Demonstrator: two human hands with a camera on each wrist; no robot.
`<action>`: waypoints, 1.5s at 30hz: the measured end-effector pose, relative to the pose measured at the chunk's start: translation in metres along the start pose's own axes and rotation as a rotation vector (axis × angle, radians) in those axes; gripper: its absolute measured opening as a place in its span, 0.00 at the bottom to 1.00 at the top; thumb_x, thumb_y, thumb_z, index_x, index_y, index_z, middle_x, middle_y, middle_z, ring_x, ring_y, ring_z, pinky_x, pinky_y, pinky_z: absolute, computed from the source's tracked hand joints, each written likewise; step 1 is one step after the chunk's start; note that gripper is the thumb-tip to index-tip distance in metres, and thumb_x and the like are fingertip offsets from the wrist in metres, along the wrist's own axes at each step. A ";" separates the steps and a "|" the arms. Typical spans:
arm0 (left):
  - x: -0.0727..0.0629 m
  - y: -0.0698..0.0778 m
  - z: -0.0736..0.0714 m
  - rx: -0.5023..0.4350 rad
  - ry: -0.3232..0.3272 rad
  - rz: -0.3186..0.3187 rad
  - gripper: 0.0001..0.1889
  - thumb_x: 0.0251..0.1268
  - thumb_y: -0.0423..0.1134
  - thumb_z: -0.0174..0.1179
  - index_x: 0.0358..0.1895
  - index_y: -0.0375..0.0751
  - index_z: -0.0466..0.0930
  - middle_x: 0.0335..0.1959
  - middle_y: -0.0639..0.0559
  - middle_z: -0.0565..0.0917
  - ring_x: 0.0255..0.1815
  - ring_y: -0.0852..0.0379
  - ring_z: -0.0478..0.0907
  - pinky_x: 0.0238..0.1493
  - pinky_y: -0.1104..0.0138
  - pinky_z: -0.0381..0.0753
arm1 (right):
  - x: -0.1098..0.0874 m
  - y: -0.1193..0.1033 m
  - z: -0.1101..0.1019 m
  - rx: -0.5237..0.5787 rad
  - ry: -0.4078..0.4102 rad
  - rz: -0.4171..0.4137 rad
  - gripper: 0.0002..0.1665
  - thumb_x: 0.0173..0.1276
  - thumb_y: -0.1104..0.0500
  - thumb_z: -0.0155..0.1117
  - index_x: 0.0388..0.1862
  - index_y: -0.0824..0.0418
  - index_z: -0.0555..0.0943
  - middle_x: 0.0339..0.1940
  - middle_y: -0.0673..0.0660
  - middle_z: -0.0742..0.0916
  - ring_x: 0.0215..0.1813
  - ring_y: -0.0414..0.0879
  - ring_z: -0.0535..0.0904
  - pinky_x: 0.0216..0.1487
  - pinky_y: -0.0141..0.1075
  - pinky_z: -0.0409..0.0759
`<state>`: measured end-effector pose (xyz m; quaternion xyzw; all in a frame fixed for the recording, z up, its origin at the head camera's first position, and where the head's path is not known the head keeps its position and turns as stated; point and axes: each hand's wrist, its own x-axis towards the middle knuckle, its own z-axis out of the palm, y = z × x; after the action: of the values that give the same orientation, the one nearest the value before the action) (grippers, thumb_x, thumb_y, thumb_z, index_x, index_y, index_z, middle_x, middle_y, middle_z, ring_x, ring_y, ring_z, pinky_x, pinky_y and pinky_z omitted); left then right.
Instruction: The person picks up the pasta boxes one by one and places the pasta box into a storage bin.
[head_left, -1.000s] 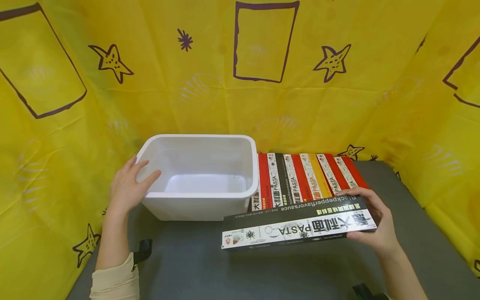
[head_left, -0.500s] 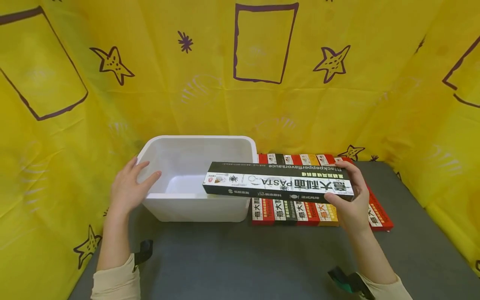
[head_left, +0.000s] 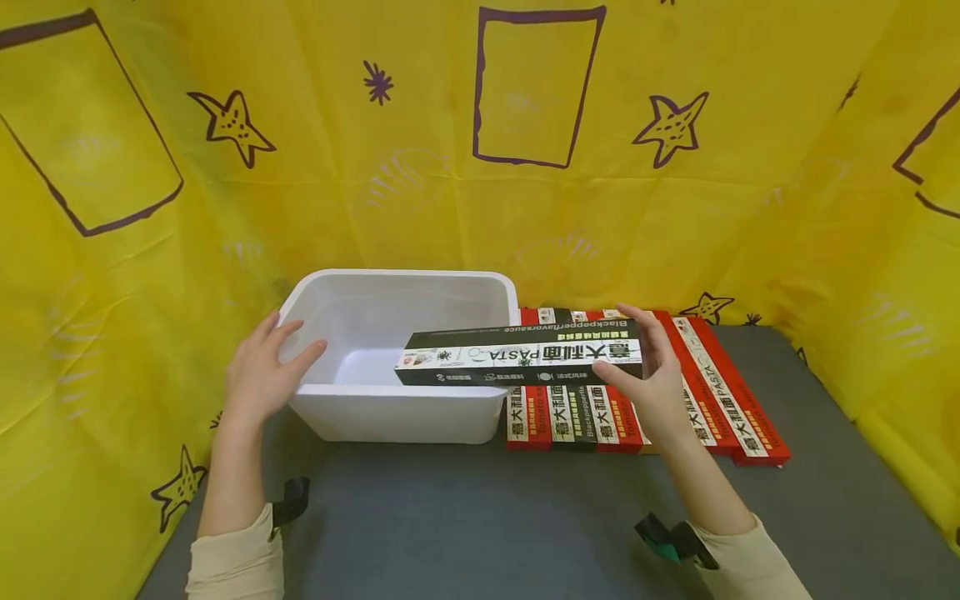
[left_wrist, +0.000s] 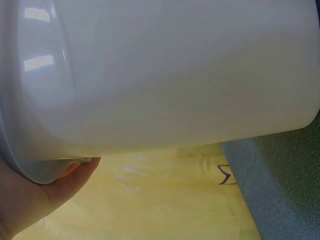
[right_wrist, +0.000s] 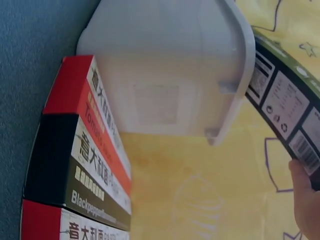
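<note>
Gripping black pasta box (head_left: 517, 354) by end: right hand (head_left: 658, 385). Clasping white bin rim (head_left: 397, 390): left hand (head_left: 262, 371). Level box likely clears it best.

In the head view, the long black-and-white cardboard pasta box (head_left: 517, 357) and the bare right hand (head_left: 647, 379) hide parts of the row of red and black cardboard pasta boxes (head_left: 573, 421) and the rim of the white plastic bin (head_left: 397, 417). The left wrist view crops the bin and the bare left hand (head_left: 266, 367). In the right wrist view, the held box and right hand run off the right edge, and the pale square patch (right_wrist: 157, 104) on the bin is blurred.
</note>
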<state>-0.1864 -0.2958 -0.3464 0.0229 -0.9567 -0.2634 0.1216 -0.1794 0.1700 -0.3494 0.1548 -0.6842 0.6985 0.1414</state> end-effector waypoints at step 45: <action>-0.002 0.003 -0.003 0.009 -0.008 -0.014 0.39 0.70 0.62 0.48 0.71 0.33 0.63 0.75 0.27 0.51 0.69 0.20 0.50 0.63 0.30 0.46 | 0.035 0.012 0.052 -0.440 -0.357 -0.085 0.41 0.64 0.55 0.71 0.74 0.50 0.66 0.68 0.54 0.74 0.65 0.51 0.72 0.64 0.44 0.73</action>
<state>-0.1838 -0.2949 -0.3430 0.0291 -0.9582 -0.2601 0.1157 -0.2153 0.1176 -0.3455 0.2696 -0.8263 0.4884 0.0779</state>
